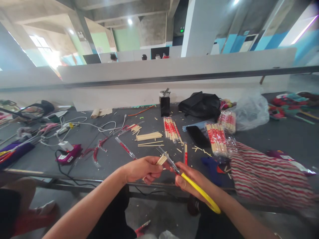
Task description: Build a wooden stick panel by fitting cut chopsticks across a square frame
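Observation:
My left hand is closed around a small bundle of wooden chopsticks, their ends poking up past the thumb. In my right hand are scissors with a long yellow handle. Their metal blades are parted and lie right beside the chopstick ends; whether they touch, I cannot tell. Just beyond my hands, a pile of bare chopsticks rests on the dark table, with short cut pieces behind it. A chopstick packet in red and clear wrapping lies close to the scissors.
Wrapped chopstick bundles lie farther back, and more sit right of a black phone. A black bag, a clear plastic bag and striped cloth occupy the right. White cables cross the left. A low partition stands behind.

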Tool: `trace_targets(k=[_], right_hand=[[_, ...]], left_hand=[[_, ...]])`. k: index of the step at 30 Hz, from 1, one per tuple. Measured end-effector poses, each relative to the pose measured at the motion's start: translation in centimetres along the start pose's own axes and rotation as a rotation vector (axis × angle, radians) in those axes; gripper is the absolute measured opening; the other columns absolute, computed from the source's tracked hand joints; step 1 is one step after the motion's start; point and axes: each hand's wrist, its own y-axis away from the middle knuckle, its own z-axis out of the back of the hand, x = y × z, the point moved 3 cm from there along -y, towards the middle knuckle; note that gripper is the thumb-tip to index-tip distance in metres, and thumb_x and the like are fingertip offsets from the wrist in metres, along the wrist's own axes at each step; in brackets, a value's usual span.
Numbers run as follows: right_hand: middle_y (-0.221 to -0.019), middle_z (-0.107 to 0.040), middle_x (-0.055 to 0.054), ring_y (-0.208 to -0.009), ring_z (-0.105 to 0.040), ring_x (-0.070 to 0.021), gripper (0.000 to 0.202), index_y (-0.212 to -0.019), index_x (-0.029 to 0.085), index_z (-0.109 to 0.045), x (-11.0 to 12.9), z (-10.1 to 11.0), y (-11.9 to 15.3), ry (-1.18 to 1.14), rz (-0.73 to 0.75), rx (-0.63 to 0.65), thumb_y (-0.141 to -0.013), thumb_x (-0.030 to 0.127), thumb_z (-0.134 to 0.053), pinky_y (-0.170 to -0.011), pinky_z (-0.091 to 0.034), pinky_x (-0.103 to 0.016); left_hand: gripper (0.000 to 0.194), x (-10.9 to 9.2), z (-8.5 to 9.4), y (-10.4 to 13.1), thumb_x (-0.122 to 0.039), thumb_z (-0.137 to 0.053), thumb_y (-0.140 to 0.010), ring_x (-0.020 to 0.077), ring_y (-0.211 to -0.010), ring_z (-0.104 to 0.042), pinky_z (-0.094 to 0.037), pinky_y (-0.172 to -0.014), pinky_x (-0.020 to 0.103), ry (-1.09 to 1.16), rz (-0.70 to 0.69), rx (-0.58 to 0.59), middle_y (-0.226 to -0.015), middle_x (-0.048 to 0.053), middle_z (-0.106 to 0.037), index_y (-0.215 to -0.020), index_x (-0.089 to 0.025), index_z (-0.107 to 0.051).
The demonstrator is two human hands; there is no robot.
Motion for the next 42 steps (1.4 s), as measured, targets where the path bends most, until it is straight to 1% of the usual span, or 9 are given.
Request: trace_targets(k=[4, 8, 14, 17, 21, 27, 33, 38, 42], right_hand=[[-0.068, -0.045, 0.005, -0.057, -0.039, -0.0093, 0.052, -0.116, 0.018, -0.046, 0.5, 0.2, 0.1, 0.037, 0.027, -0.004, -0.087, 0.061, -0.044, -0.052, -0.034, -0.021], [-0.070, -0.047, 0.004, -0.059, -0.041, -0.0094, 0.047, -0.111, 0.019, -0.049, 0.8, 0.4, 0.3, 0.106, 0.040, -0.026, -0.086, 0.059, -0.049, -0.053, -0.035, -0.020], [-0.075, -0.054, 0.002, -0.063, -0.047, -0.0113, 0.035, -0.104, 0.019, -0.053, 0.8, 0.7, 0.1, 0.215, 0.075, -0.057, -0.088, 0.050, -0.051, -0.059, -0.040, -0.022], [-0.080, -0.057, 0.000, -0.065, -0.048, -0.0114, 0.032, -0.099, 0.019, -0.056, 0.6, 0.7, -0.3, 0.224, 0.068, -0.078, -0.089, 0.048, -0.050, -0.059, -0.040, -0.022], [-0.078, -0.056, 0.002, -0.063, -0.047, -0.0108, 0.026, -0.093, 0.019, -0.055, 0.8, 0.5, -0.7, 0.235, 0.032, -0.062, -0.088, 0.044, -0.050, -0.058, -0.039, -0.022], [-0.076, -0.054, 0.002, -0.063, -0.048, -0.0112, 0.022, -0.093, 0.019, -0.053, 1.2, 0.5, -0.8, 0.180, 0.028, -0.058, -0.090, 0.040, -0.048, -0.058, -0.039, -0.022], [-0.077, -0.054, 0.002, -0.065, -0.049, -0.0115, 0.019, -0.092, 0.019, -0.054, 1.4, 0.5, -0.9, 0.241, 0.070, -0.057, -0.090, 0.037, -0.048, -0.062, -0.040, -0.023], [-0.074, -0.052, 0.002, -0.064, -0.047, -0.0114, 0.014, -0.088, 0.019, -0.052, 1.0, 0.3, -0.9, 0.277, 0.080, -0.160, -0.089, 0.031, -0.046, -0.060, -0.038, -0.022], [-0.071, -0.052, 0.002, -0.061, -0.046, -0.0111, 0.012, -0.084, 0.019, -0.052, 0.5, 0.3, -1.0, 0.315, 0.103, -0.181, -0.087, 0.029, -0.046, -0.059, -0.037, -0.021]], left_hand=[[0.032, -0.1, -0.5, 0.1, -0.039, -0.057, -0.085, 0.0050, -0.047, -0.018, -0.016, -0.044, 0.017, -0.016, 0.014, 0.005, -0.059, -0.008, -0.022, -0.110, -0.020, -0.055], [0.035, -0.2, -0.6, 0.2, -0.041, -0.059, -0.084, 0.0049, -0.047, -0.018, -0.015, -0.044, 0.018, -0.032, 0.046, 0.009, -0.058, -0.009, -0.024, -0.112, -0.020, -0.053], [0.027, -0.1, -0.6, -0.1, -0.044, -0.059, -0.083, 0.0044, -0.046, -0.018, -0.015, -0.044, 0.019, -0.019, 0.055, 0.020, -0.058, -0.008, -0.027, -0.087, -0.018, -0.051], [0.026, 0.0, -0.5, -0.1, -0.042, -0.058, -0.083, 0.0047, -0.046, -0.018, -0.014, -0.043, 0.020, -0.007, 0.051, 0.034, -0.058, -0.008, -0.026, -0.087, -0.018, -0.051], [0.023, -0.2, -0.4, 0.0, -0.039, -0.058, -0.084, 0.0049, -0.046, -0.017, -0.014, -0.044, 0.021, 0.006, 0.049, 0.053, -0.059, -0.008, -0.023, -0.086, -0.017, -0.053], [0.023, -0.4, -0.4, -0.2, -0.039, -0.058, -0.084, 0.0050, -0.046, -0.017, -0.014, -0.044, 0.021, 0.006, 0.051, 0.076, -0.057, -0.008, -0.023, -0.085, -0.017, -0.053], [0.023, -0.4, -0.5, -0.3, -0.039, -0.056, -0.085, 0.0048, -0.046, -0.017, -0.015, -0.044, 0.020, -0.008, 0.062, 0.087, -0.056, -0.009, -0.023, -0.087, -0.017, -0.052], [0.022, -0.5, -0.1, -0.4, -0.038, -0.057, -0.084, 0.0051, -0.047, -0.017, -0.017, -0.044, 0.020, 0.018, 0.035, 0.083, -0.058, -0.008, -0.024, -0.088, -0.016, -0.054], [0.023, -0.3, 0.2, -0.5, -0.038, -0.057, -0.084, 0.0049, -0.047, -0.018, -0.018, -0.044, 0.020, 0.010, 0.037, 0.080, -0.057, -0.008, -0.023, -0.087, -0.016, -0.055]])
